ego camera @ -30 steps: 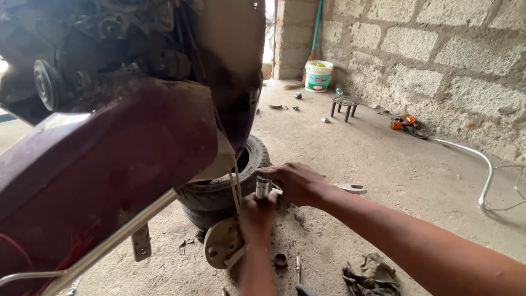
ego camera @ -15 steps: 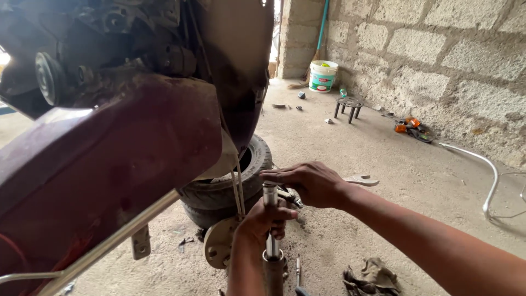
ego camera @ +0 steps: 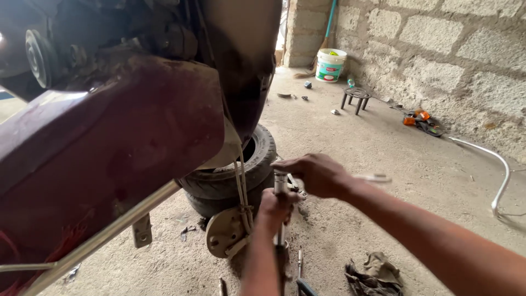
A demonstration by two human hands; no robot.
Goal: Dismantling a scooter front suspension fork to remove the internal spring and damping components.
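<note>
Left hand [ego camera: 276,207] grip wrapped round upright metal rod [ego camera: 280,183], right hand [ego camera: 315,174] grip cupped over its top (beside 2 stacked tyres [ego camera: 230,181])

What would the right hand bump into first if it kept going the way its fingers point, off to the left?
Most likely the stacked tyres. The right hand reaches left over the top of the metal rod gripped by the left hand; the tyres and hanging cable lie just beyond, though depth is uncertain.

Daylight from rear doorway, dim foreground w/ slight motion blur.
</note>
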